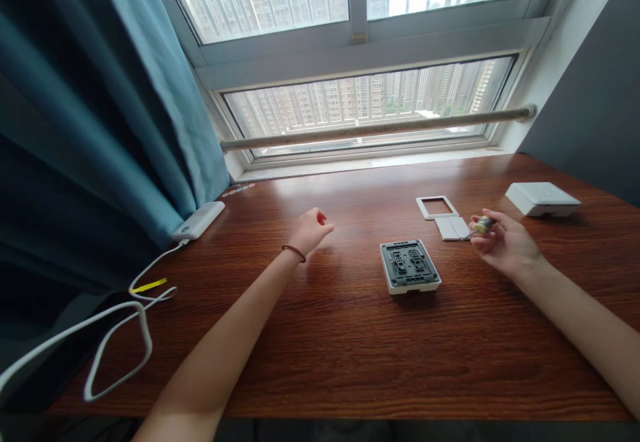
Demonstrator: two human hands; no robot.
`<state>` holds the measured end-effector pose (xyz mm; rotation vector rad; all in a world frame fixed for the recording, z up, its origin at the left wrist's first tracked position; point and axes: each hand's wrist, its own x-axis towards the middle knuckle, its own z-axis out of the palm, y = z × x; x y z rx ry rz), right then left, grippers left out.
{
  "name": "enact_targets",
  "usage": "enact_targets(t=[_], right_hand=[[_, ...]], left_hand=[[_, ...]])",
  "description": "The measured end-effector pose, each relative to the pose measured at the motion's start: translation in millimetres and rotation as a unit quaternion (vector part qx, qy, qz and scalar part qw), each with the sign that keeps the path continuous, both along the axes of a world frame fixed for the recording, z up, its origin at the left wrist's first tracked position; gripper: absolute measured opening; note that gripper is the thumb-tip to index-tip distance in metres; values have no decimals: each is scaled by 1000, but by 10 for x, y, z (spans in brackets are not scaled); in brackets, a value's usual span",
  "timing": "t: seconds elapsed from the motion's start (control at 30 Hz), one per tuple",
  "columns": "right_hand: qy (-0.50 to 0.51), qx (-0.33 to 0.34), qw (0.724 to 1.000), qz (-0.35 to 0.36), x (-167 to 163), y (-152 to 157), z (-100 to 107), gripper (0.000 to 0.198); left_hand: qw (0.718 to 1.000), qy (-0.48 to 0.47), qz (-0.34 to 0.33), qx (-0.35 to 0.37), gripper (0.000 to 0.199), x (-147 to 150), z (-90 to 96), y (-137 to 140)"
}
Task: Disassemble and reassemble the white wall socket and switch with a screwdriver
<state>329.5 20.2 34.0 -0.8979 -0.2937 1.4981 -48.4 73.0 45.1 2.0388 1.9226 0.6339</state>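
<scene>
- Your right hand (506,243) pinches the screwdriver (483,225) by its yellowish handle; the shaft points left, toward the white plates (451,228).
- Your left hand (307,232) is loosely curled over the table (320,342); whether its fingertips meet cannot be told.
- The switch module (411,266) lies on the table between your hands, gray face up.
- The white frame (421,209) lies just beyond the plates; the white box (543,195) sits beyond your right hand.
</scene>
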Motion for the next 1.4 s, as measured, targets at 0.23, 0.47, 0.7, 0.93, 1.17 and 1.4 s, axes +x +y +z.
enact_targets(t=[0.23, 0.47, 0.7, 0.93, 1.17, 1.4], right_hand=[[-10, 23, 1000, -14, -77, 14, -57, 16], [-21, 35, 999, -2, -131, -16, -103, 11], [-27, 46, 999, 6, -143, -9, -143, 8], [-18, 84, 996, 7, -177, -19, -195, 18], [-147, 252, 957, 0, -182, 122, 599, 23], [-284, 393, 862, -150, -453, 138, 955, 17]], left_hand=[[994, 49, 68, -72, 21, -373, -307, 239], [998, -39, 48, -22, 13, -360, -308, 263], [966, -255, -40, 22, 14, -51, -243, 165], [907, -405, -114, 7, 28, 513, -149, -274], [826, -526, -186, -73, 26, 1004, 76, -475], [805, -545, -215, -92, 28, 1415, 75, -384]])
